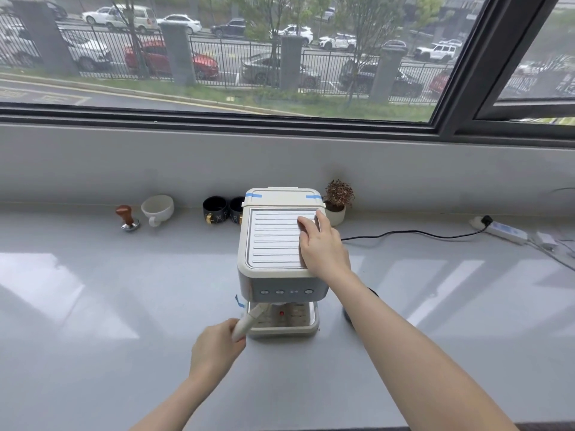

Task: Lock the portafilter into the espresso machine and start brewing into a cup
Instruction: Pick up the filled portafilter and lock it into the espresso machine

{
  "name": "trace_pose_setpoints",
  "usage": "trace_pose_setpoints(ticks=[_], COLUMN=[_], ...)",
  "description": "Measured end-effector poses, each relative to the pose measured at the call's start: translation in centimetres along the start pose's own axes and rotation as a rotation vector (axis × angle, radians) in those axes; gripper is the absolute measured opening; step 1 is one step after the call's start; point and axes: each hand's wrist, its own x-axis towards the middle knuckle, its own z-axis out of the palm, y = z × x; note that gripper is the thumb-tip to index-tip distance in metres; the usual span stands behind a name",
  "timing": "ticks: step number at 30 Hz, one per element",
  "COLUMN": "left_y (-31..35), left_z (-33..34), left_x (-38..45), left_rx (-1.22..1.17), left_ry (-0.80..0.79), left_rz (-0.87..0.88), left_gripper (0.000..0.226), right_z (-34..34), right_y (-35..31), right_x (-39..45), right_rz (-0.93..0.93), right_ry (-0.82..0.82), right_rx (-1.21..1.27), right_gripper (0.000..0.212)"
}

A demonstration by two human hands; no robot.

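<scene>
A cream espresso machine [273, 244] stands mid-counter, seen from above, with a row of buttons [286, 291] on its front. My right hand [322, 244] lies flat and open on the right side of its ribbed top. My left hand [217, 346] grips the cream handle of the portafilter [249, 321], which points out to the front left from under the brew head. The portafilter's basket is hidden beneath the machine's overhang. A drip tray [312, 323] with a red dot sits below. A white cup [157, 208] lies tipped by the wall at the left.
A wood-handled tamper [127, 216] stands left of the white cup. Two black cups [224, 209] sit behind the machine's left side, a small potted plant [337, 202] behind its right. A black cord [404, 234] runs right to a power strip [504, 230]. A window wall backs the counter.
</scene>
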Motion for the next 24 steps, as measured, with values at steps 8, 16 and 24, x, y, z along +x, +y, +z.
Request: trace_pose_setpoints(ticks=[8,16,24], left_y=[1.3,2.2,1.8], left_z=[-0.1,0.9,1.1], left_x=[2.1,2.7,1.9], left_rx=[-0.052,-0.079,-0.122], left_ry=[0.013,0.018,0.028], left_rz=[-0.037,-0.048,-0.065], left_gripper=[0.014,0.017,0.011], right_z=[0.0,0.0,0.1], right_y=[0.0,0.0,0.0], right_x=[-0.1,-0.1,0.0], right_rz=[0.006,0.010,0.013], right_ry=[0.008,0.008,0.013], right_rx=[0.003,-0.001,-0.004], right_gripper=[0.038,0.038,0.038])
